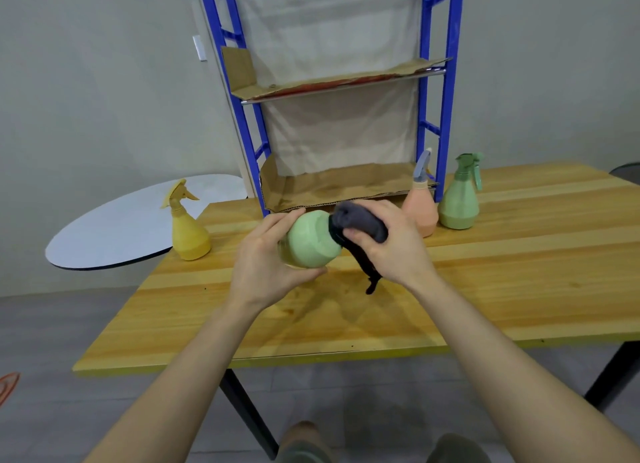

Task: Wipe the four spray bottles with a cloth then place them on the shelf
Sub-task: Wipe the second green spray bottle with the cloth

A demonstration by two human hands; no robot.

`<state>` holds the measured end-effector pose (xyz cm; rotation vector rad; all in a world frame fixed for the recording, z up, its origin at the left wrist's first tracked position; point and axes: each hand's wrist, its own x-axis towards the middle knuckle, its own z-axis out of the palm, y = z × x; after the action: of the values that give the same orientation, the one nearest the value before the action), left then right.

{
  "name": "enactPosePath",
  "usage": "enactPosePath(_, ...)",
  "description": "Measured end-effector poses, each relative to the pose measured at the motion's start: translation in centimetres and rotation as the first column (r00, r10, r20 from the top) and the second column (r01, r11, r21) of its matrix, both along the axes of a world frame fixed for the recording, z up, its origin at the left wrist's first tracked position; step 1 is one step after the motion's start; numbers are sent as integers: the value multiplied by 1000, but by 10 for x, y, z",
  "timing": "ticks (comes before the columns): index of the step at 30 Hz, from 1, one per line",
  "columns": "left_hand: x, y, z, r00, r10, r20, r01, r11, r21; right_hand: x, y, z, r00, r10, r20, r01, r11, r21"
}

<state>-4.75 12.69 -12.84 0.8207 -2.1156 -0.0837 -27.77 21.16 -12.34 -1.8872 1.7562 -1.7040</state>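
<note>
The wooden table, plank-topped and glossy, is carrying everything. At its far edge the shelf is standing: blue metal uprights, two levels lined with creased cardboard, neither holding a bottle. A round white board is jutting out past the table's left side.

Both forearms are reaching forward over the table, bare, wrists angled inward so the hands are meeting at mid-table, in front of the lower level.

The left hand is cupping the broad base of the pale bottle, fingers curled over the top, thumb underneath. This bottle, matte plastic and bulb-shaped, is lying on its side in the air above the table, neck pointing right.

The right hand is clamping the cloth around the bottle's neck; the spray head is hidden inside. The cloth is grey and soft-looking, bunched into a roll, with a darker tail hanging below the hand; whether it is touching the table cannot be told.

Three bottles are standing upright on the table. The green bottle is at far right, just beside the orange bottle, which is standing by the shelf's right upright. The yellow bottle is standing well apart at the left edge.
</note>
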Motion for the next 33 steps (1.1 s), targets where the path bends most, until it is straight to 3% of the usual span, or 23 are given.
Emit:
enactPosePath(3, 0, -8, -4, 1000, 28, -10, -27, 999, 24, -4, 18, -21, 996, 83, -32, -79, 991, 105)
enactPosePath(5, -1, -14, -5, 993, 97, 64, -98, 995, 6, -4, 30, -30, 983, 170, -70, -154, 970, 191)
enactPosePath(7, -7, -18, -6, 962, 174, 212, -153, 982, -112, -10, 31, -36, 985, 103, -137, -68, 969, 236)
enactPosePath(9, -16, -23, -3, 893, 250, 374, -140, 945, -296, -21, 28, -41, 971, -84, -224, 143, 954, 263)
enactPosePath(12, -35, -25, -1, 744, 337, 577, -10, 869, -494, -38, 25, -52, 923, -238, -301, 332, 889, 316)
enactPosePath(17, -58, -25, -22, 537, 316, 782, 292, 800, -524, -52, 23, -71, 865, -149, -479, 379, 820, 429)
enactPosePath(23, -52, -21, -25, 500, 212, 840, 487, 733, -475, -61, 20, -79, 938, -182, -294, 306, 834, 459)
enactPosePath(25, -38, -10, -20, 580, 40, 813, 518, 752, -407, -63, 21, -81, 950, -250, -189, 309, 851, 425)
enactPosePath(26, -31, -4, -17, 693, -70, 717, 491, 774, -399, -63, 21, -81, 954, -276, -117, 299, 868, 397)
enactPosePath(27, -27, 3, -11, 821, -132, 556, 411, 813, -413, -62, 21, -81, 957, -287, -29, 277, 888, 366)
enactPosePath(29, -30, 3, 10, 982, -29, 185, 98, 922, -376, -56, 18, -75, 955, -258, 149, 202, 928, 314)
enactPosePath(31, -37, -10, 32, 993, 119, 20, -117, 988, -98, -45, 11, -66, 946, -197, 259, 121, 952, 281)
enactPosePath(33, -42, -27, 49, 996, 74, 44, -81, 981, 175, -37, 4, -57, 937, -141, 320, 61, 967, 248)
